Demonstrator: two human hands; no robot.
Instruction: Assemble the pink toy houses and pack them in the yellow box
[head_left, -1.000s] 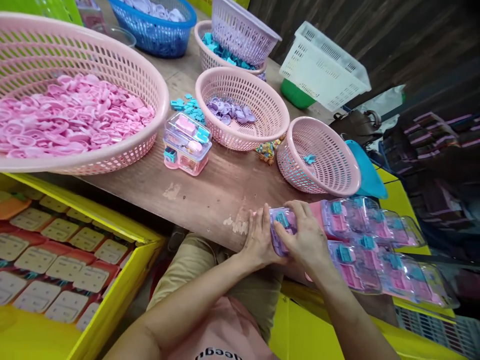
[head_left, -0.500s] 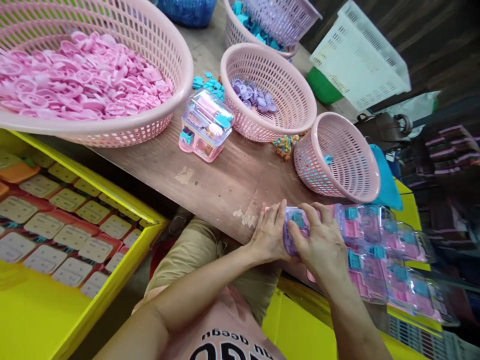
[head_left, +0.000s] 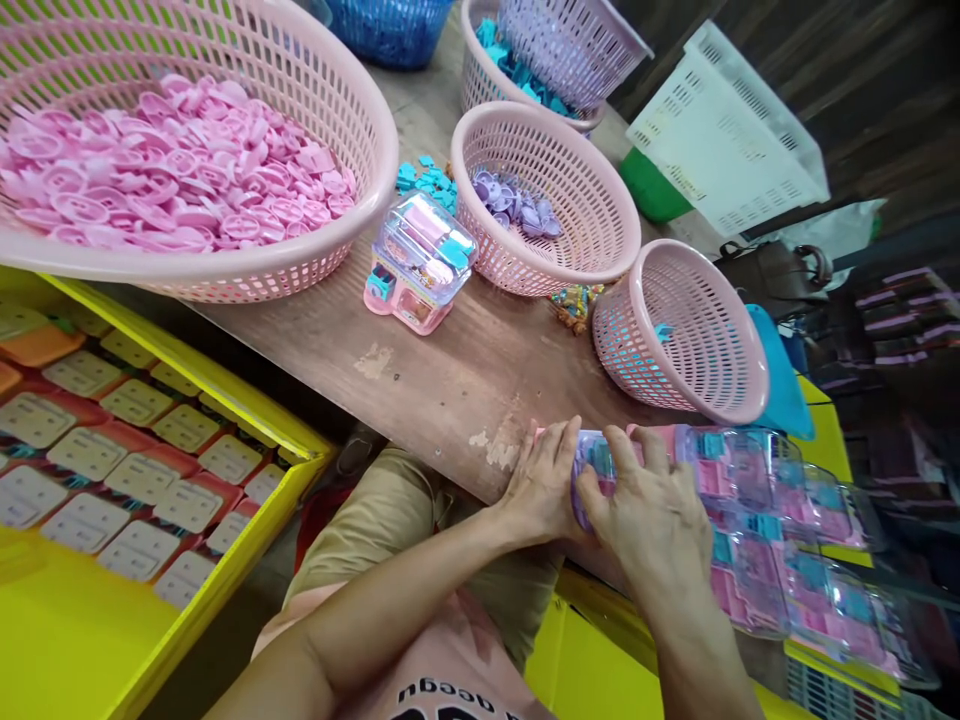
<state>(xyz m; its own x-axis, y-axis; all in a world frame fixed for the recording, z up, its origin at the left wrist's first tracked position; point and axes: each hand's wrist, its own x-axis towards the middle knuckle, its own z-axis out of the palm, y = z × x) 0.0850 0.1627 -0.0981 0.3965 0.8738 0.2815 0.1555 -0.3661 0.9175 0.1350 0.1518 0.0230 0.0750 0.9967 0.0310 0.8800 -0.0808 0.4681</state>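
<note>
At the table's near edge, both hands hold a small pink-and-purple plastic toy case (head_left: 595, 452) with a blue part inside. My left hand (head_left: 544, 482) presses its fingers together against the left end. From the right, my right hand (head_left: 649, 515) curls its fingers over the top, with the thumb on the near side; it hides much of the case. Right of the hands stand rows of similar toys (head_left: 739, 465) with clear covers and blue and pink insides. One finished-looking clear-topped toy (head_left: 422, 262) stands alone farther back on the table.
A large pink basket (head_left: 371, 190) holds many pink parts. Another pink basket (head_left: 600, 200) holds purple pieces; a smaller one (head_left: 709, 320) leans at the right. Loose blue pieces (head_left: 427, 185) lie between baskets. A yellow box (head_left: 300, 435) of packed toys stands below left; a white crate (head_left: 720, 130) is behind.
The view has shifted slightly, so the table's things sit lower in the picture. Both hands stay on the toy case, the right hand's fingers slightly more curled over it.
</note>
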